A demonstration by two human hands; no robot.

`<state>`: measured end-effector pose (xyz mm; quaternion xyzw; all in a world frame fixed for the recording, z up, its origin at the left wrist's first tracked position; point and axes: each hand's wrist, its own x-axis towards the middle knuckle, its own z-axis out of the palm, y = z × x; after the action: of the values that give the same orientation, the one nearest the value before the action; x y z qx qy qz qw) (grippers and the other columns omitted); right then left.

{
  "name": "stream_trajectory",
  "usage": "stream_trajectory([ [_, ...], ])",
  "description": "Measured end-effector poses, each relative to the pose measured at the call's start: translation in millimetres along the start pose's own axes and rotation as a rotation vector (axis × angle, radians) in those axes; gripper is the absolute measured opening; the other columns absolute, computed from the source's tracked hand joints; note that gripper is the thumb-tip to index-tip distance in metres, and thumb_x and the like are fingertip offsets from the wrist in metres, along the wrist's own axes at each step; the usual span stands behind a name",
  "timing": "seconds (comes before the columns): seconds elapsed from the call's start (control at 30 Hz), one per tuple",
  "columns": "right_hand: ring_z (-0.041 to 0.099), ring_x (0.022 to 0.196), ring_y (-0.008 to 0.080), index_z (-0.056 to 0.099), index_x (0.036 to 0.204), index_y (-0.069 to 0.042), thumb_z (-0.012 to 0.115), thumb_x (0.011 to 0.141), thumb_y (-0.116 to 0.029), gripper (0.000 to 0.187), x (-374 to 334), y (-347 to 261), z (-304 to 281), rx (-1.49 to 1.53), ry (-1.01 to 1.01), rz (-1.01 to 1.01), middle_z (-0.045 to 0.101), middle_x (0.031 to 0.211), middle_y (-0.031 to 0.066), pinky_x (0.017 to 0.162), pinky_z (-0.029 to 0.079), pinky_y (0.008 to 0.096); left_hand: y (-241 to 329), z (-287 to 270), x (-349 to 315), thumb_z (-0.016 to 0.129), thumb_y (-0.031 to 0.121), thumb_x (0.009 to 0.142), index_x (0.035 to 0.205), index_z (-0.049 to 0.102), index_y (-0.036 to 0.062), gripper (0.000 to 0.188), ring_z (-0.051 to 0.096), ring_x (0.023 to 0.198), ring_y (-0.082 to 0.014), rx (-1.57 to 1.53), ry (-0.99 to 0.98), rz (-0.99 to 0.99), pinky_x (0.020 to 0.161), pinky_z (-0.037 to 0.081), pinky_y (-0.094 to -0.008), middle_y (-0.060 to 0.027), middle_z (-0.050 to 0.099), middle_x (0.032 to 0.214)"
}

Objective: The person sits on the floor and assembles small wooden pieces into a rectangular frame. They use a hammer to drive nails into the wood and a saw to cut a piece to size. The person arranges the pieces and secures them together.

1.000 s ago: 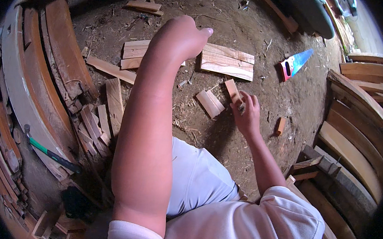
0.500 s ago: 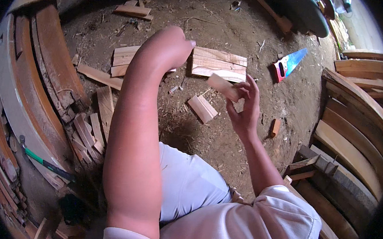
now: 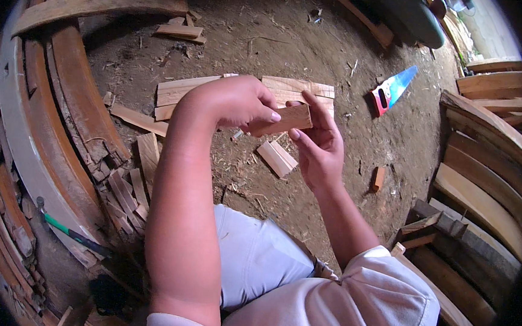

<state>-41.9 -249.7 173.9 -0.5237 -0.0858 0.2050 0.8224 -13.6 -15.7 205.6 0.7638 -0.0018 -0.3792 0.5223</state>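
Between my two hands is a small wooden block [image 3: 286, 120], tilted above the dirt floor. My left hand [image 3: 235, 102] is closed on its left end, with the thumb lying along the near face. At the other end, my right hand [image 3: 321, 144] pinches the block between thumb and fingers, palm turned toward it. Behind the hands, flat boards [image 3: 296, 87] lie side by side, partly covered by my fingers. More boards [image 3: 178, 87] lie left of them, partly behind my left wrist. Just below the hands, short wood pieces [image 3: 277, 158] rest on the ground.
A handsaw [image 3: 393, 92] with a blue blade lies at the right, and a small orange-brown block [image 3: 379, 178] lies nearer. A green-handled hammer [image 3: 74, 233] rests by long curved planks [image 3: 64, 119] on the left. Curved timbers [image 3: 483, 190] are stacked along the right.
My left hand has come down and right onto the block that my right hand alone held. The right hand has moved slightly left and down with it.
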Motion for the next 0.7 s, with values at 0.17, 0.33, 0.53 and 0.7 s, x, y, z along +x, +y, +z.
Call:
stream_trajectory([
  [0.17,0.061,0.133,0.0235,0.054,0.149,0.007,0.066,0.101,0.004,0.049,8.3,-1.2,10.3,0.09,0.079,0.035,0.064,0.143,0.0154,0.115,0.047,0.038,5.3,4.6,-5.0,0.072,0.031,0.102,0.125,0.072,0.0033,0.036,0.074,0.092,-0.015,-0.301,-0.065,-0.023,0.086,0.064,-0.0356,-0.0039,0.076,0.106],
  [0.33,0.063,0.127,0.0197,0.055,0.149,0.006,0.066,0.104,-0.002,0.047,5.6,-23.0,16.6,-0.128,0.001,-0.064,0.067,0.138,0.0139,0.109,0.049,0.0335,17.2,12.3,-19.1,0.07,0.019,0.1,0.127,0.07,0.0049,0.031,0.073,0.103,-0.0152,-0.28,-0.055,0.141,0.089,0.062,-0.036,-0.004,0.076,0.114],
  [0.53,0.068,0.112,0.0154,0.059,0.145,0.004,0.066,0.105,-0.006,0.042,-1.7,-66.0,22.1,-0.328,0.056,-0.174,0.072,0.124,0.0103,0.1,0.053,0.0311,28.6,42.7,-2.9,0.067,0.015,0.101,0.122,0.07,0.0019,0.025,0.072,0.097,-0.0145,-0.302,-0.087,0.28,0.091,0.057,-0.0333,-0.0055,0.075,0.107],
  [0.7,0.072,0.111,0.0188,0.08,0.122,-0.004,0.072,0.101,-0.01,0.023,1.7,-82.4,-20.4,-0.72,0.219,-0.376,0.077,0.123,0.0123,0.095,0.055,0.0316,54.2,78.6,4.5,0.063,0.015,0.105,0.121,0.066,-0.0025,0.024,0.075,0.093,-0.0202,-0.473,-0.107,0.357,0.088,0.061,-0.037,-0.0086,0.075,0.103],
])
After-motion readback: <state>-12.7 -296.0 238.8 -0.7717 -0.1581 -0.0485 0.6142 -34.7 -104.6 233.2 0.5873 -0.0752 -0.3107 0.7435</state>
